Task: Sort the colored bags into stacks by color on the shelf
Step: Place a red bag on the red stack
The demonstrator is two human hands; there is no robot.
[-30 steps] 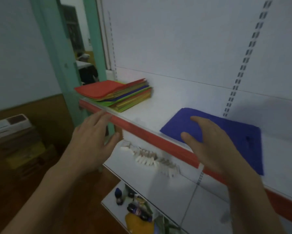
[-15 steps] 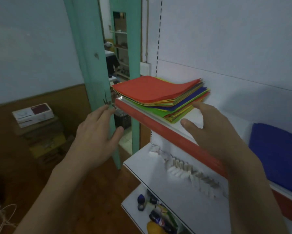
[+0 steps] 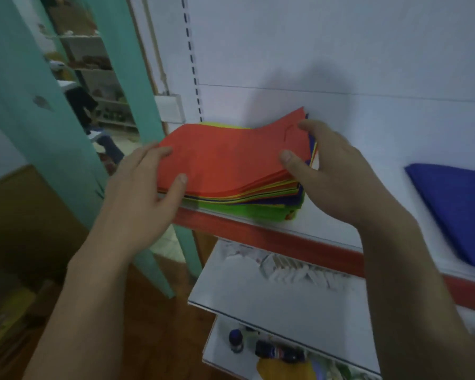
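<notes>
While the stack of coloured bags (image 3: 230, 165), red on top, sits on the shelf (image 3: 285, 242), the right hand (image 3: 332, 174) pinches its right edge and the left hand (image 3: 145, 187) rests straight-fingered on its left; a blue bag (image 3: 455, 209) lies apart

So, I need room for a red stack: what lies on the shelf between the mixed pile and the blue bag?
Head view: only bare white shelf between mixed pile and blue bag, plus the right hand gripping the pile's end.
</notes>
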